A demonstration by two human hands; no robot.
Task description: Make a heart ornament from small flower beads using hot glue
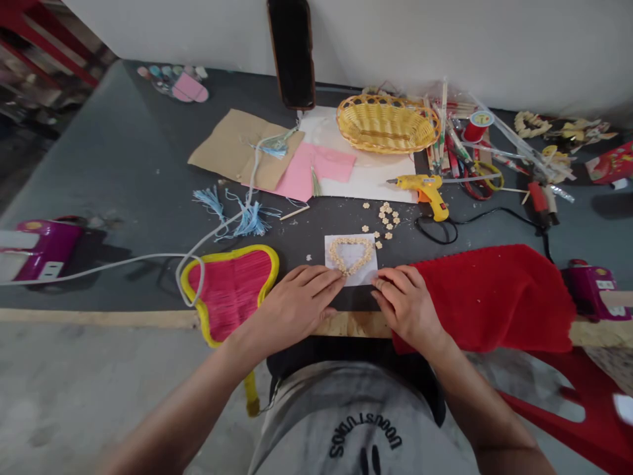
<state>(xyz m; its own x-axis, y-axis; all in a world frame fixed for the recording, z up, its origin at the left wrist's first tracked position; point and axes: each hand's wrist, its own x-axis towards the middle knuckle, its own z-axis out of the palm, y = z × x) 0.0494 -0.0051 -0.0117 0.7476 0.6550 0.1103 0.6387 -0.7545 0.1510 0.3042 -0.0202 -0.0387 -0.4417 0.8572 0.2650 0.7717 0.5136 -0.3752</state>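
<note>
A small square of white paper (366, 272) lies near the table's front edge. On it is a heart outline (368, 248) made of small pale flower-shaped pieces, its point toward me. My left hand (301, 300) lies flat with outstretched fingers, the tips touching the paper's left part beside the heart's lower left side. My right hand (406, 300) has bent fingers closed at the paper's lower right corner; its thumb is partly hidden. Several loose flower-shaped pieces (388, 214) lie just beyond the paper. Farther right rests a yellow glue gun (429, 191) with a glue stick in its back.
A red cloth (494, 297) lies at the right, a pink fan with yellow trim (232, 287) at the left. Behind are a wicker basket (388, 125), blue tassels (250, 219), brown paper (237, 148), a phone (291, 53) and red thread (477, 126). A white cable (222, 227) crosses the left side.
</note>
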